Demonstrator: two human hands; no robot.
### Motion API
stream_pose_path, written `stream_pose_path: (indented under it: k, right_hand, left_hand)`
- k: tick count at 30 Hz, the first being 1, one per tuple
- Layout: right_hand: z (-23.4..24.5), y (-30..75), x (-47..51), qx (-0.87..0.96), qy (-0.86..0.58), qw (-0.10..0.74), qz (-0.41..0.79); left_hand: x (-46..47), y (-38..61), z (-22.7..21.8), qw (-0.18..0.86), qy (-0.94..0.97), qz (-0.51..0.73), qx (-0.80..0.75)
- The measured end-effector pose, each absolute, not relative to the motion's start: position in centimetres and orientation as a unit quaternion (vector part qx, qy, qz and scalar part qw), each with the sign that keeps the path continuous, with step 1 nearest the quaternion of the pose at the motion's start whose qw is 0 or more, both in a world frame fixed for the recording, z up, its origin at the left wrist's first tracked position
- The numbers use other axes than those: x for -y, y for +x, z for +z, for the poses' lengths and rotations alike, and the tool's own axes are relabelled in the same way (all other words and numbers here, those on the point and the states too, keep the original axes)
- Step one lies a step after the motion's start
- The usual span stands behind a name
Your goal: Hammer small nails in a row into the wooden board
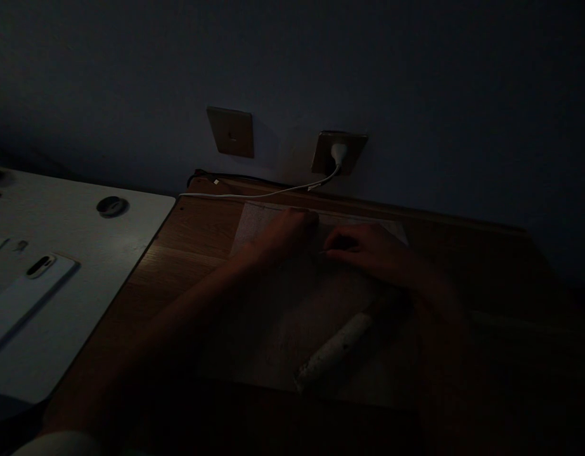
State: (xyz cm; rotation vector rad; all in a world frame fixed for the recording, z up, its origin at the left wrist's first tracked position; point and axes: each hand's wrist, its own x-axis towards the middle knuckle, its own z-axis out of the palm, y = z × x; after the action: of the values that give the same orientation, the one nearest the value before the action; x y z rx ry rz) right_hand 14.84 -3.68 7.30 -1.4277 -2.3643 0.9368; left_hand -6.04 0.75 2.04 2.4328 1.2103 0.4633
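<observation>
The scene is very dark. My left hand [285,234] rests curled on a pale sheet of paper or cloth [282,329] spread on a wooden desk [187,247]. My right hand [363,250] lies just to its right, fingers pinched together near the left hand's knuckles; whatever they hold is too small and dim to name. A whitish rolled or cylindrical object [334,351] lies on the sheet below my right wrist, apart from both hands.
A white cable [254,195] runs along the desk's back edge to a plug in a wall socket [338,152]; a second wall plate [230,132] is left of it. A white table [83,253] at left carries a white phone [26,288] and a round dark object [112,206].
</observation>
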Motion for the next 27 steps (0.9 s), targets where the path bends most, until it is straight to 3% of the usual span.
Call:
stream_pose_path:
  k: [4,20,27]
  right_hand:
    - [7.5,14.4,3.8,0.811,-0.487,0.059,0.319]
    - [6.5,14.8,3.7,0.822,-0.488,0.055,0.289]
    - [6.8,15.2,3.7,0.817,-0.496,0.070,0.286]
  left_hand:
    - [-0.9,-6.4,2.4,0.173,0.889,0.142,-0.400]
    - [-0.3,-6.2,3.0,0.116,0.895,0.101,-0.420]
    - [-0.4,-6.6,4.0,0.172,0.882,0.134,-0.418]
